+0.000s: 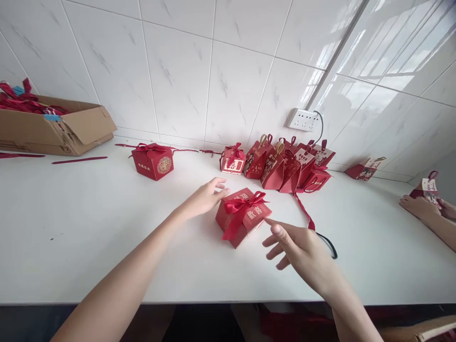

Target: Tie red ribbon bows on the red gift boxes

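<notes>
A red gift box (245, 230) with gold characters rests on the white table between my two hands, a red ribbon bow (242, 205) tied over its top. My left hand (210, 194) is at the box's far left side, fingers apart; whether a fingertip touches the card I cannot tell. On the right, my right hand (297, 247) hovers with spread fingers, its index finger close to the box's right corner. Neither hand grips anything. Behind stand a small red box with a white front (233, 164) and, farther left, a red box with a gold round emblem (154, 164).
Several red gift boxes (285, 166) cluster by the tiled wall below a power strip (302, 119). A cardboard box (81, 126) of red ribbons stands at left, near loose ribbon strips (80, 160). Another person's hands (422, 206) hold a red box at far right.
</notes>
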A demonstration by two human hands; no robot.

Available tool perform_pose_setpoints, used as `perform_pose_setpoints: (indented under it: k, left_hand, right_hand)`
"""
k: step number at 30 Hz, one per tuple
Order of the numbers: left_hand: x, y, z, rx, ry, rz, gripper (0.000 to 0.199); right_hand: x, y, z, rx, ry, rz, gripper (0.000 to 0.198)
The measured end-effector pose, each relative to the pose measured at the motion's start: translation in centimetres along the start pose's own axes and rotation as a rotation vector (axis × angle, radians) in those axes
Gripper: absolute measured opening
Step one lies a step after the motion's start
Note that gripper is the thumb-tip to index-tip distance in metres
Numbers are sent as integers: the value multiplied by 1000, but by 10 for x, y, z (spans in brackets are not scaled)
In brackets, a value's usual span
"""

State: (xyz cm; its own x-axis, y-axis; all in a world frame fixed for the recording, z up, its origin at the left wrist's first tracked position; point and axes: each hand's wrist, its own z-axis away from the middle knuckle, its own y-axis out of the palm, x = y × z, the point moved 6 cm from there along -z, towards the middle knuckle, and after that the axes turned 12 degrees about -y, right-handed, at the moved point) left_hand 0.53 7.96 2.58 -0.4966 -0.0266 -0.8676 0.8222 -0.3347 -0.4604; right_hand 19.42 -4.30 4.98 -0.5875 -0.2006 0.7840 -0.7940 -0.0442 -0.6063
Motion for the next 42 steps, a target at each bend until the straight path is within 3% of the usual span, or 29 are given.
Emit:
perform_pose_setpoints:
  k: [2,4,5,7,9,11,14,20,24,28,32,34,38,42]
  left_hand:
    - [-1,-2,1,65,-72,96,58]
    - [-3,-1,4,126,-124,136,61]
    - [-5,1,7,158,-136,125,62]
    - [-8,9,13,257,-117,83,61]
    - [-12,20,19,374,-54,79,61]
    - [-14,25,20,419,5,118,61]
    - [-8,18,12,332,34,174,63]
    - [4,-8,-10,43,133,328,74]
    - [11,-8,-15,-108,149,427,83]
    - [11,0,-16,-42,138,490,80]
    - [11,4,-15,67,122,521,98]
    - [10,9,-14,146,115,525,106]
    - [9,13,-9,198,119,551,118]
    - [6,13,-7,246,164,579,123]
  right_hand:
    - [-1,-13,-8,-95,16,101,55]
    - [-4,-25,-25,-173,-93,197,53]
    - [-8,-27,-34,-150,-174,213,57]
    - [-18,-21,-52,13,-305,192,83]
    - [-29,-11,-63,181,-336,135,103]
    - [-35,0,-70,278,-329,56,111]
    - [-29,12,-82,255,-397,-13,112]
    - [-24,31,-110,-45,-599,29,87]
    - [-39,51,-108,-200,-542,-103,84]
    - [-45,55,-96,-157,-478,-309,92]
    - [-50,43,-95,-135,-285,-644,44]
    - [-52,41,-97,-142,-186,-734,42]
    - [-52,43,-97,-116,-138,-634,39]
    - [-48,41,-95,-98,-211,-569,34]
